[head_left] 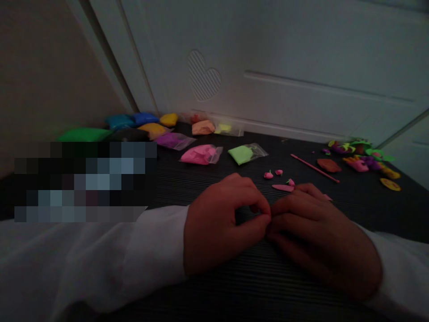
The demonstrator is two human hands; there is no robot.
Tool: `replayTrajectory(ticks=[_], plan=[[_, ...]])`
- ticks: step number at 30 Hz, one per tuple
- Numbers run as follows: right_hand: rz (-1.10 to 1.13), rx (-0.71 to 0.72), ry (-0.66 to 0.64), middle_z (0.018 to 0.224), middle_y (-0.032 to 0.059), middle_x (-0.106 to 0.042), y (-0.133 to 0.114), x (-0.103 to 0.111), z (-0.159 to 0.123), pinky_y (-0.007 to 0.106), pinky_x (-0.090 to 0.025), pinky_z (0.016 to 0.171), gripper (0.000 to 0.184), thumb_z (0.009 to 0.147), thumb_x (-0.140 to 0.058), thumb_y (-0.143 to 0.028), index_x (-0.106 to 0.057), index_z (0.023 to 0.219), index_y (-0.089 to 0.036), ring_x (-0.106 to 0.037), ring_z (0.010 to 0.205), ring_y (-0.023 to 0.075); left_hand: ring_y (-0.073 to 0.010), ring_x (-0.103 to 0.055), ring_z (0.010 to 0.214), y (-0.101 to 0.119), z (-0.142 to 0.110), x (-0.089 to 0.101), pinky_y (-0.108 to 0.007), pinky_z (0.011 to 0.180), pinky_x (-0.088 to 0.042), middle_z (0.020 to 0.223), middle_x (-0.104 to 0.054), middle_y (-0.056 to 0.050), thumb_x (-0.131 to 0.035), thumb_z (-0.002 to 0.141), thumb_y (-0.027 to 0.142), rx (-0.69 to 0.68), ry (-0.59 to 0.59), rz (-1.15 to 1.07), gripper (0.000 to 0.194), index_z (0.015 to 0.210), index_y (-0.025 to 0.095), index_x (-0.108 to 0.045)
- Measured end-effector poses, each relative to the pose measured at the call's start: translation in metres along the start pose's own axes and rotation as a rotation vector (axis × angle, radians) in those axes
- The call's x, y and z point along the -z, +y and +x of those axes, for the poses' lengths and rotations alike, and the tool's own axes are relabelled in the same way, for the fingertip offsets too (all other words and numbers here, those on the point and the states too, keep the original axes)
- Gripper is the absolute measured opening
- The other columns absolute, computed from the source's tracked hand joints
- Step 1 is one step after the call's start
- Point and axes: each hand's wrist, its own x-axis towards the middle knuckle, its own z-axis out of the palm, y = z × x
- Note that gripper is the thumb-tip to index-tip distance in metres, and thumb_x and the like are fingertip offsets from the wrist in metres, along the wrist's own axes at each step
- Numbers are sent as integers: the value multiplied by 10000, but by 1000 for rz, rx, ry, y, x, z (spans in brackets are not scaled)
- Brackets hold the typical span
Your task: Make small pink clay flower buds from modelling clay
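Pink clay strip [282,188] just beyond right hand [323,237], farther from left hand [221,219]; long axis roughly along surface's [254,281] far edge. Pink rosebuds [268,175] just behind. Both hands fingertip to fingertip; no telling whether pinching anything.

A person's left hand [224,223] and right hand [325,241] meet over a table [248,286], small buds [268,175] just beyond; a rod [315,168] and shaped pieces [358,164] lie rightward, packets [197,154] back-left, before a door [275,49].
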Motion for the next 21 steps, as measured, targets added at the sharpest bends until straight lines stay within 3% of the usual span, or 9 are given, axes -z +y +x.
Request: replayTrajectory(ticks=[5, 10, 15, 21], plan=[[134, -83, 53, 867, 28, -575, 3, 3, 0, 351, -354, 721, 114, 760, -523, -141, -595, 817, -210, -508, 821, 173, -100, -505, 759, -1, 1, -1, -223, 692, -361, 738, -548, 25, -584, 720, 133, -5, 14, -20, 38, 717, 149, -619], [271, -158, 20, 860, 22, -570, 7, 4, 1, 358, -368, 766, 94, 764, -528, -151, -586, 793, -219, -511, 848, 174, -108, -509, 773, 0, 1, 0, -231, 704, -368, 766, -565, 21, -585, 730, 164, 22, -14, -17, 38, 735, 152, -622], [148, -72, 55, 884, 21, -574, 3, 1, 0, 375, -346, 737, 69, 720, -584, -163, -585, 774, -206, -497, 828, 180, -105, -507, 769, 0, 1, 0, -226, 696, -366, 750, -551, 21, -576, 729, 140, 24, -23, 9, 53, 741, 153, -625], [51, -9, -21, 875, 19, -585, 2, 0, 1, 387, -313, 721, 71, 755, -532, -169, -594, 763, -204, -486, 783, 177, -103, -505, 766, 0, 1, -1, -226, 692, -364, 744, -547, 24, -576, 723, 125, 15, -10, 7, 54, 733, 151, -622]])
